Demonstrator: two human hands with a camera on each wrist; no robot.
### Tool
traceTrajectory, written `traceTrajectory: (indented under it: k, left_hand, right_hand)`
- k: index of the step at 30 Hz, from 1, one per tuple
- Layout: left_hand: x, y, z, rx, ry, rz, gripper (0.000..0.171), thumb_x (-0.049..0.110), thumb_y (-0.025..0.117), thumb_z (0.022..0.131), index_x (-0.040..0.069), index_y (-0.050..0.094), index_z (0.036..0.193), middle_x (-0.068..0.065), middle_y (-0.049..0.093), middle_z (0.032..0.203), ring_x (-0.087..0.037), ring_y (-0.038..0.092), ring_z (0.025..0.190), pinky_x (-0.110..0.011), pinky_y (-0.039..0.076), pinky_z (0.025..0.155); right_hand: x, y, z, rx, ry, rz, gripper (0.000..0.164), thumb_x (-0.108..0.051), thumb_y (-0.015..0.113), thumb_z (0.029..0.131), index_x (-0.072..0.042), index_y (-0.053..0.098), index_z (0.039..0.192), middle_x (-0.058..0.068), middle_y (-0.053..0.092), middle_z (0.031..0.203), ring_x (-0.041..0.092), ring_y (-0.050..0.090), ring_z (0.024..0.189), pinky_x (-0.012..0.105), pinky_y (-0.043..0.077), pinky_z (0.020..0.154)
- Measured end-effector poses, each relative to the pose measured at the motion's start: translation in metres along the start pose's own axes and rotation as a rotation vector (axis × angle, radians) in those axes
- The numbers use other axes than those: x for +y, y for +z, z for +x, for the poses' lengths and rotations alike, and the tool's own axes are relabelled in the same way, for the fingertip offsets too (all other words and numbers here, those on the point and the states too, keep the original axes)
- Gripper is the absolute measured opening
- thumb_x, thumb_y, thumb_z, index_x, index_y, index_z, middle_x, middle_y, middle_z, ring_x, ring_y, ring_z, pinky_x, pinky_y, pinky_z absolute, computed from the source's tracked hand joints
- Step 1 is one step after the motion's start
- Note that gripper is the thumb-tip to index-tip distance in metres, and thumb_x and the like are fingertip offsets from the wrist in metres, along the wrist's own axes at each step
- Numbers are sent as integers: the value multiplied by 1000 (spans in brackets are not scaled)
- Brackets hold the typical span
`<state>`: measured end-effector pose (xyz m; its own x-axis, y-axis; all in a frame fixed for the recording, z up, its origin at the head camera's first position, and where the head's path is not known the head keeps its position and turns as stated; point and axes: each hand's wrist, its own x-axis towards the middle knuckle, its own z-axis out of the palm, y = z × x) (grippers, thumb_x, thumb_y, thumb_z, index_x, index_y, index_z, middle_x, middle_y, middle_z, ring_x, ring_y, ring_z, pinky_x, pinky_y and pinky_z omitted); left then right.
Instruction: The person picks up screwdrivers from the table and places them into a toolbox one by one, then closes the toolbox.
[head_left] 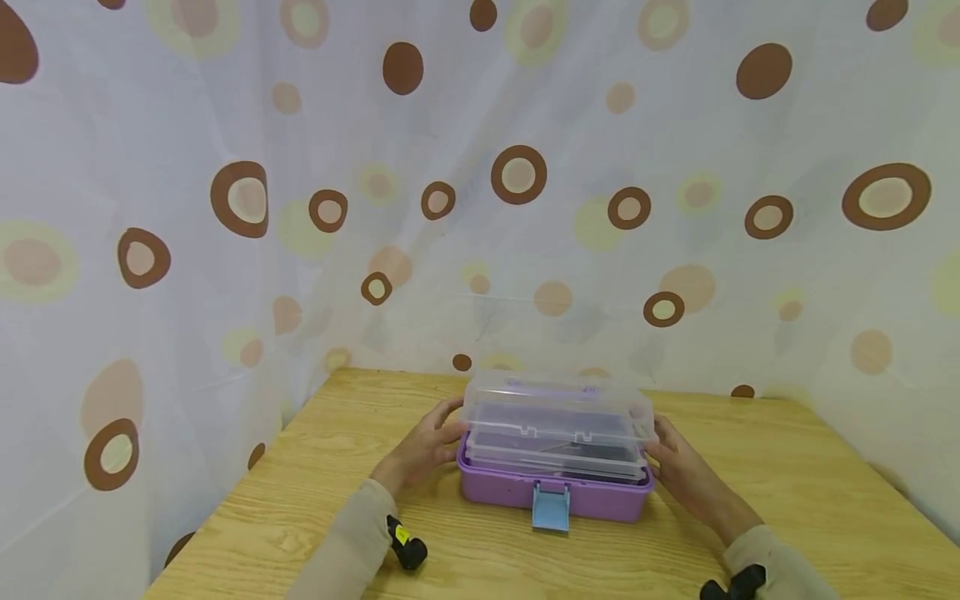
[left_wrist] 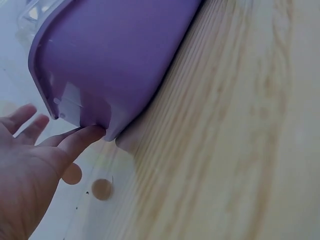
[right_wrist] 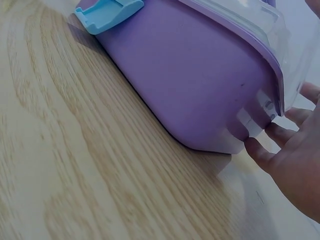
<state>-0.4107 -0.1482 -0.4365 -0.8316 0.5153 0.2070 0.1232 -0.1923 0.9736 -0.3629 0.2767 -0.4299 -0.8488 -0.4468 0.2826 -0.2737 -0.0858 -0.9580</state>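
A purple storage box [head_left: 498, 490] with a clear plastic lid [head_left: 555, 406] sits on the table. Its light blue latch [head_left: 551, 508] hangs undone at the front, and the lid is raised at its front edge. Beneath the lid, a clear tray [head_left: 517, 457] and some dark contents are visible, their kind unclear. My left hand [head_left: 423, 446] is at the left end; in the left wrist view, its extended fingers [left_wrist: 82, 140] touch the purple wall. At the opposite end is my right hand [head_left: 693, 479], whose fingertips [right_wrist: 256, 150] touch the box's side in the right wrist view.
The light wooden table [head_left: 300, 517] extends around the box on all sides. Behind and to the left hangs a white curtain [head_left: 450, 108] with brown and beige circles. Each wrist wears a small black camera [head_left: 408, 546].
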Motion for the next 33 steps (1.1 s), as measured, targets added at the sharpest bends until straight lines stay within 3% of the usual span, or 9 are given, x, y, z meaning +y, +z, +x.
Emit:
traceTrajectory:
  k: [6, 9, 13, 19, 26, 33]
  left_hand:
    - [1, -2, -2, -14, -9, -8, 72, 16, 62, 102, 4, 22, 162, -17, 6, 169, -37, 54, 129, -51, 49, 105]
    - [2, -2, -3, -18, -9, -22, 75, 14, 64, 100, 5, 23, 162, -15, 2, 171, -36, 54, 129, -50, 49, 105]
    - [1, -4, -4, -39, -13, -39, 81, 11, 68, 97, 4, 21, 162, -13, -2, 171, -36, 53, 130, -48, 49, 106]
    - [0, -7, -5, -89, -46, -88, 96, 4, 75, 91, 12, 15, 165, -10, 1, 171, -38, 42, 141, -48, 47, 108]
    - [2, -6, -9, -133, -80, -125, 108, 6, 83, 87, 19, 11, 167, -25, 20, 166, -40, 38, 144, -50, 44, 110]
    - [1, -7, -10, -153, -85, -136, 113, 1, 84, 86, 19, 8, 168, -23, 14, 168, -40, 29, 149, -49, 43, 111]
  right_hand:
    - [2, -3, -3, -60, -32, 41, 51, -15, 43, 111, -23, 20, 156, -2, 21, 157, 2, 43, 135, 23, 43, 107]
    - [4, -5, -5, -75, -31, 55, 61, -13, 45, 109, -16, 10, 159, 0, 18, 159, 1, 43, 136, 23, 42, 108]
    - [6, -8, -5, -71, 17, 50, 75, -15, 52, 107, -8, -3, 159, 15, 2, 163, -3, 42, 134, 21, 41, 107]
    - [7, -10, -6, -109, 67, 21, 79, -10, 59, 100, -13, 2, 155, 18, -5, 163, -4, 40, 134, 22, 41, 106]
    - [7, -12, -7, -133, 107, 27, 84, -9, 63, 98, -18, 3, 155, 15, -3, 163, -2, 39, 135, 23, 42, 107]
    - [10, -14, -7, -162, 119, 45, 90, -9, 66, 97, -17, -1, 156, 14, -7, 163, -6, 35, 135, 22, 40, 109]
